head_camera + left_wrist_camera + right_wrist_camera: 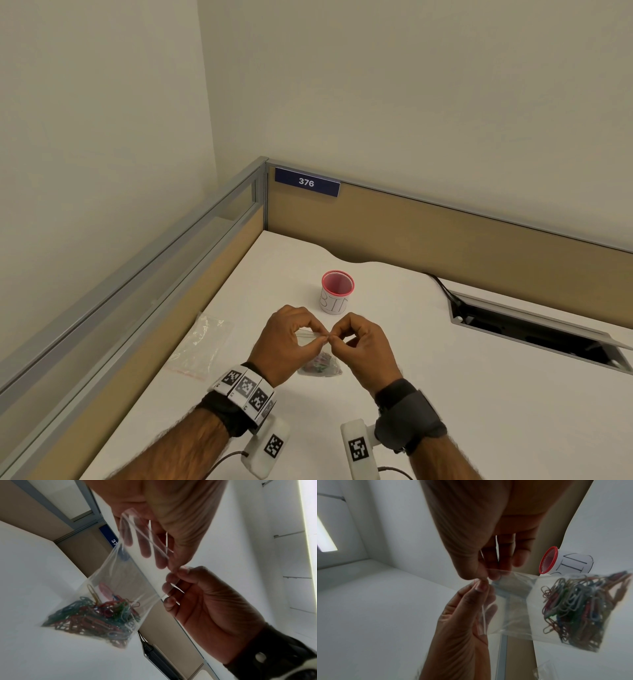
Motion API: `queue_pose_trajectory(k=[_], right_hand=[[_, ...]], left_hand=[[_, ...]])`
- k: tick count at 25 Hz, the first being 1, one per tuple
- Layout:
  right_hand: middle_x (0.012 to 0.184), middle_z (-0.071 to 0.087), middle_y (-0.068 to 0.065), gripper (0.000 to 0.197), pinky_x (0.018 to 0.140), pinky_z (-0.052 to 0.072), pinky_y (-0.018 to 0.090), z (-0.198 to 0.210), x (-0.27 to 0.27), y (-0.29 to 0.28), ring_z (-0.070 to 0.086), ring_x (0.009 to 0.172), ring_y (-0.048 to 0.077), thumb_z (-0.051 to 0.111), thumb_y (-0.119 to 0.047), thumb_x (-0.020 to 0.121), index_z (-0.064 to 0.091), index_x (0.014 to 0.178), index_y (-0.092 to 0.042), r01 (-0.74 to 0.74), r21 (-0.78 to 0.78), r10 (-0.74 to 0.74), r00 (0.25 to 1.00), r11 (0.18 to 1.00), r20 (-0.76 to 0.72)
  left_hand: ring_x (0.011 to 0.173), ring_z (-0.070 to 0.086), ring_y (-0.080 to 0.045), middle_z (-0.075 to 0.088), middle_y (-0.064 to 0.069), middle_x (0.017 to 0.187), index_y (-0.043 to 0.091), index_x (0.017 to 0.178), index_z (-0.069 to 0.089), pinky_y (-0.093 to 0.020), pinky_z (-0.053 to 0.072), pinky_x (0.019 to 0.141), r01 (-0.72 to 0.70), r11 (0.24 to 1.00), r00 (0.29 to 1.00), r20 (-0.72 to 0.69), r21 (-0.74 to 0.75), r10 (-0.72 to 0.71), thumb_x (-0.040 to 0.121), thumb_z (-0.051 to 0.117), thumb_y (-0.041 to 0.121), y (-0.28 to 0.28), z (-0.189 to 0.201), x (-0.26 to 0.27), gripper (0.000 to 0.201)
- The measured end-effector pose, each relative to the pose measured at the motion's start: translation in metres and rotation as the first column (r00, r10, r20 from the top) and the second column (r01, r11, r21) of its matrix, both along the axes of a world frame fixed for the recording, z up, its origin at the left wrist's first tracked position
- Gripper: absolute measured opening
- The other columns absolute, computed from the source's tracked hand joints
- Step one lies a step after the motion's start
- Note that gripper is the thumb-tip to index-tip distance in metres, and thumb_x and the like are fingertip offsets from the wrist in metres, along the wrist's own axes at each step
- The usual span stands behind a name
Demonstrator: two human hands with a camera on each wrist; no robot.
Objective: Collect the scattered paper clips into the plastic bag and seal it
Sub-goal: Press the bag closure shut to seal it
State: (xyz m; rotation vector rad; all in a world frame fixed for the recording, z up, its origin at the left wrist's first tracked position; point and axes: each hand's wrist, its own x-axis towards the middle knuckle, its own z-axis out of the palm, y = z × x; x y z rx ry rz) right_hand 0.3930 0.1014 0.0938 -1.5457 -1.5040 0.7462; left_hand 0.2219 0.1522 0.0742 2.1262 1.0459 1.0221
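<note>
Both my hands are up on the top strip of the small clear plastic zip bag (317, 356), just below the middle of the head view. My left hand (286, 346) pinches the strip between thumb and forefinger, other fingers curled behind the film, and my right hand (363, 347) pinches it right alongside, so the two sets of fingertips (324, 339) meet at one spot. From the left wrist view, the strip runs along under my left fingers and ends at that shared pinch, and the bag (120, 582) hangs down and to the lower left from there. I cannot tell whether the zip line is pressed closed along its length.

Down in the bag's bottom sits the heap of coloured wire paper clips (96, 616): red, green, blue, a yellow one poking up. In the right wrist view the same heap (578, 609) fills the right of the frame.

The bag's lower end is down close to the white desk top (428, 359); whether it touches, I cannot tell. Behind my hands stands a small cup with a red rim and a white hand-lettered label (337, 291). To the left of the frame lies a second, flat clear plastic bag (200, 346). At the right edge there's a dark rectangular cable opening (534, 332) in the desk, and at the back corner a blue plate reading 376 (306, 181).
</note>
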Motion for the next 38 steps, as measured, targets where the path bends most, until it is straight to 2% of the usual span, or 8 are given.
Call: queue_pose_trajectory(k=[5, 14, 17, 26, 29, 31, 35, 38], right_hand=[[0.076, 0.066, -0.006, 0.007, 0.064, 0.053, 0.016, -0.003, 0.001, 0.001, 0.061, 0.074, 0.006, 0.069, -0.012, 0.081, 0.066, 0.077, -0.017, -0.01, 0.027, 0.01, 1.0, 1.0, 0.008], [0.075, 0.067, -0.003, 0.007, 0.065, 0.053, 0.016, 0.0, 0.004, 0.001, 0.061, 0.072, 0.011, 0.071, -0.014, 0.081, 0.066, 0.076, -0.012, -0.007, 0.051, 0.008, 1.0, 0.999, -0.021], [0.075, 0.068, -0.003, 0.008, 0.063, 0.053, 0.017, -0.001, 0.007, -0.001, 0.061, 0.071, 0.009, 0.072, -0.015, 0.08, 0.066, 0.075, -0.012, -0.001, 0.045, 0.003, 1.0, 0.999, -0.031], [0.077, 0.068, -0.002, 0.009, 0.065, 0.058, 0.023, 0.0, 0.016, -0.003, 0.065, 0.073, 0.016, 0.073, -0.013, 0.079, 0.066, 0.074, -0.012, 0.027, 0.03, -0.026, 0.998, 0.999, -0.053], [0.077, 0.069, 0.001, 0.008, 0.062, 0.056, 0.021, 0.002, 0.017, -0.003, 0.065, 0.071, 0.016, 0.072, -0.008, 0.079, 0.066, 0.074, -0.009, 0.029, 0.035, -0.026, 0.996, 0.999, -0.085], [0.077, 0.069, 0.001, 0.008, 0.062, 0.057, 0.022, 0.002, 0.017, -0.003, 0.065, 0.072, 0.02, 0.072, -0.008, 0.079, 0.066, 0.073, -0.009, 0.028, 0.033, -0.025, 0.996, 0.999, -0.09], [0.081, 0.07, -0.001, 0.007, 0.066, 0.057, 0.024, -0.002, 0.018, -0.003, 0.065, 0.076, 0.018, 0.07, -0.011, 0.081, 0.065, 0.077, -0.012, 0.032, 0.007, -0.032, 0.995, 0.999, -0.091], [0.095, 0.069, -0.01, 0.013, 0.078, 0.056, 0.021, -0.003, 0.017, -0.004, 0.064, 0.089, 0.009, 0.071, -0.02, 0.082, 0.065, 0.093, -0.022, -0.041, -0.017, 0.041, 0.999, 0.999, -0.033]], left_hand=[[0.086, 0.056, -0.006, 0.063, 0.02, 0.08, 0.028, 0.079, 0.066, -0.034, 0.048, 0.082, 0.004, 1.0, 0.999, -0.039, -0.001, -0.004, 0.077, 0.059, 0.047, 0.0, 0.001, 0.002, 0.021], [0.091, 0.059, -0.008, 0.069, 0.018, 0.079, 0.041, 0.072, 0.063, -0.04, 0.047, 0.087, 0.012, 0.994, 1.0, 0.019, -0.106, -0.01, 0.072, 0.063, 0.05, 0.005, 0.008, -0.008, 0.009], [0.091, 0.059, -0.008, 0.069, 0.019, 0.078, 0.038, 0.072, 0.066, -0.04, 0.048, 0.087, -0.006, 0.994, 1.0, 0.029, -0.113, 0.009, 0.071, 0.065, 0.048, 0.006, 0.004, -0.013, 0.01], [0.092, 0.061, -0.009, 0.071, 0.016, 0.082, 0.032, 0.074, 0.071, -0.03, 0.048, 0.084, -0.036, 0.988, 0.996, 0.07, -0.153, 0.047, 0.071, 0.067, 0.051, 0.011, 0.001, -0.034, 0.02], [0.095, 0.061, -0.008, 0.07, 0.022, 0.091, 0.032, 0.077, 0.073, -0.026, 0.048, 0.085, -0.032, 0.982, 0.996, 0.082, -0.184, 0.047, 0.076, 0.077, 0.036, 0.013, 0.0, -0.04, 0.006], [0.094, 0.062, -0.008, 0.071, 0.021, 0.091, 0.033, 0.077, 0.074, -0.025, 0.047, 0.085, -0.041, 0.978, 0.994, 0.093, -0.206, 0.061, 0.079, 0.08, 0.027, 0.013, -0.003, -0.044, 0.009], [0.089, 0.064, -0.013, 0.073, 0.012, 0.085, 0.028, 0.079, 0.073, -0.024, 0.049, 0.082, -0.032, 0.966, 0.981, 0.177, -0.258, 0.08, 0.074, 0.073, 0.047, 0.011, -0.009, -0.041, 0.02], [0.09, 0.065, -0.012, 0.073, 0.012, 0.085, 0.028, 0.079, 0.071, -0.017, 0.047, 0.082, 0.006, 0.975, 0.98, 0.193, -0.222, 0.038, 0.074, 0.068, 0.05, 0.009, -0.005, -0.035, 0.023]])
